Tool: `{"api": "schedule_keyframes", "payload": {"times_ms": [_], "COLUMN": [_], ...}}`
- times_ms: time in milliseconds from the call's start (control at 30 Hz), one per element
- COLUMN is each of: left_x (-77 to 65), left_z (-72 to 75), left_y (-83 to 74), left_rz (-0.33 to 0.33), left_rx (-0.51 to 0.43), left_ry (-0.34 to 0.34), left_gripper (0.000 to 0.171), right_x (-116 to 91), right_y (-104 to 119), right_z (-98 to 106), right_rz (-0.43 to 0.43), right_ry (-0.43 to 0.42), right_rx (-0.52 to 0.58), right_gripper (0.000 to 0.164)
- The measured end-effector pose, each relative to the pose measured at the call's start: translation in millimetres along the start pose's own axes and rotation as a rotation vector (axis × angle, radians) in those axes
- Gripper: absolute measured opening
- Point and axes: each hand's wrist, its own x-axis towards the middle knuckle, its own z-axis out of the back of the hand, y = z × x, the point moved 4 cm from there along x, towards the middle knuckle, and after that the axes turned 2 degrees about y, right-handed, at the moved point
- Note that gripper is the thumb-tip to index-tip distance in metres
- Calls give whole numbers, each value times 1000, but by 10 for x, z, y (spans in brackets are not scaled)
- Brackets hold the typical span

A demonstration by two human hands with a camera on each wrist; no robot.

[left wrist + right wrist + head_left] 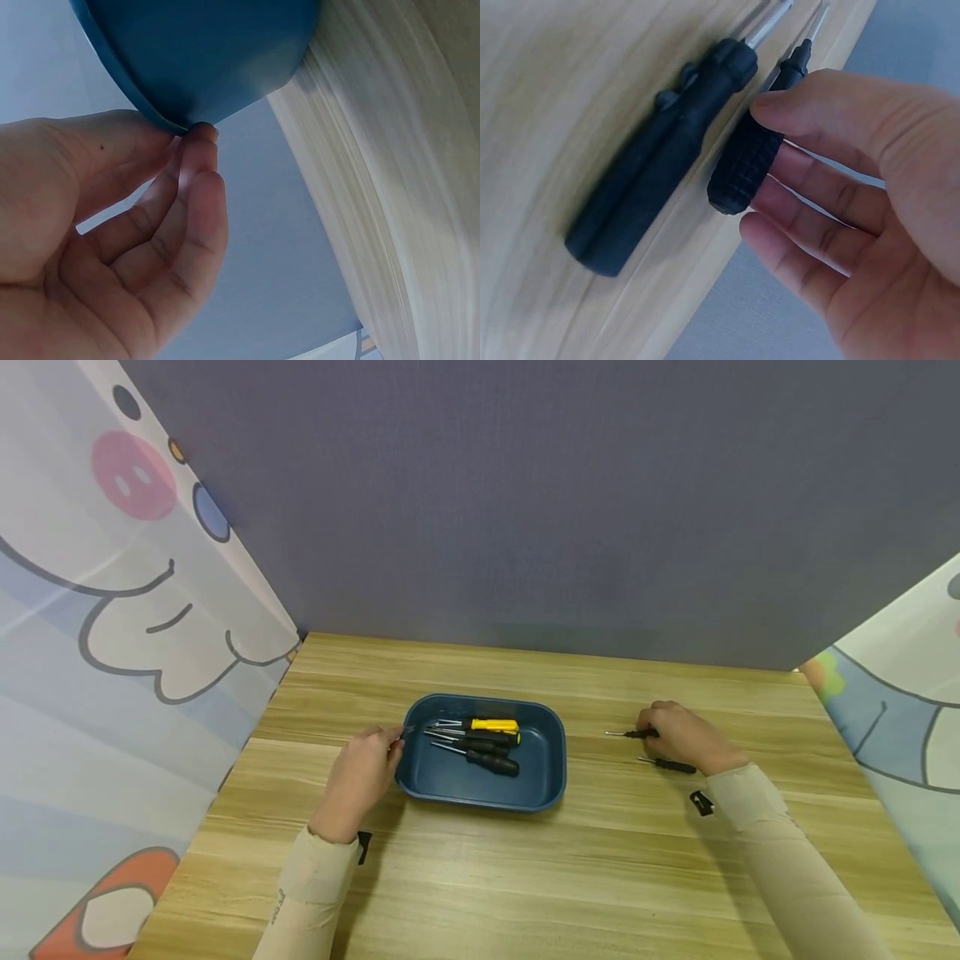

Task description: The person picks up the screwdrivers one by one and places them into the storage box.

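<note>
My left hand (365, 772) pinches the left rim of a dark blue tray (480, 803) between thumb and fingertips; the left wrist view shows the rim of the tray (127, 79) between them. Inside the tray lie several screwdrivers, among them one with a yellow handle (495, 725) and a black-handled one (492, 763) nearest the front. To the right, my right hand (682, 739) grips the ribbed black handle of a small screwdriver (744, 161), its thumb on top and fingers beneath. A second black screwdriver (656, 169) lies beside it on the wood.
The wooden table (480, 893) meets a grey-blue partition (525, 510) at the back. Printed cartoon cloths hang at the left (90, 710) and right (892, 718). Small black pieces show beside the right cuff (702, 802) and the left cuff (364, 847).
</note>
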Motion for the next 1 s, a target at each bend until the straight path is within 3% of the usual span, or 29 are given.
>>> {"api": "schedule_keyframes", "payload": {"times_ms": [367, 700, 1000], "left_x": [-5, -6, -4], "left_z": [5, 6, 17], "left_y": [-9, -5, -6], "left_rz": [-4, 5, 13], "left_rx": [0, -1, -3], "left_ry": [-2, -5, 4], "left_gripper": [21, 21, 22], "right_x": [-15, 118, 404], "right_y": [112, 521, 972], "right_z": [91, 352, 562], "right_rz": [51, 104, 151], "right_ry": [-48, -76, -114], "right_rx": [-39, -107, -150], "right_gripper": [14, 11, 10]}}
